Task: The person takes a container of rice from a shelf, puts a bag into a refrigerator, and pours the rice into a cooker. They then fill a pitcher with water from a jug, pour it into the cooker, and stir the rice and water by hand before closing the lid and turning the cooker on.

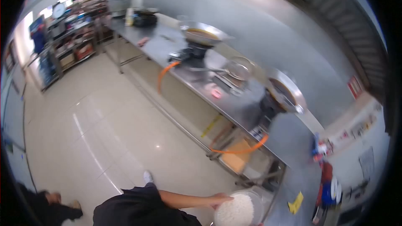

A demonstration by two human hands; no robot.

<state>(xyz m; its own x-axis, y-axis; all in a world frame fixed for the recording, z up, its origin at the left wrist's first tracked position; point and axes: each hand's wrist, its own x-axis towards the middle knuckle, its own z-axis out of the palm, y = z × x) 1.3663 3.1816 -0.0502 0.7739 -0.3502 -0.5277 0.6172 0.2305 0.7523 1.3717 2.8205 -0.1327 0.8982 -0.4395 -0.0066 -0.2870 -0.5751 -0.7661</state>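
Left hand: the left hand [218,200] is at the bowl's rim, fingers close together and gripping it; thumb placement is too blurred to tell.
Right hand: only a sliver of the right hand [260,224] shows at the bottom edge, near the bowl; its state cannot be told.
Bowl: the round bowl [258,205], heaped with white rice-like grains [235,211], is in front of the dark-clothed body, beside the steel table [293,159].
Table, near end: a yellow packet or cloth [295,203] lies on it.
Nearer wok: the nearer wok [299,96] holds brown liquid, with an orange hose [251,148] below.
Between woks: a wire strainer [238,70] and a pink item [216,93].
Farther wok: the farther wok [205,27], also with brown liquid, sits on a burner [197,51].
Lower left: another person [35,209] in dark clothing.
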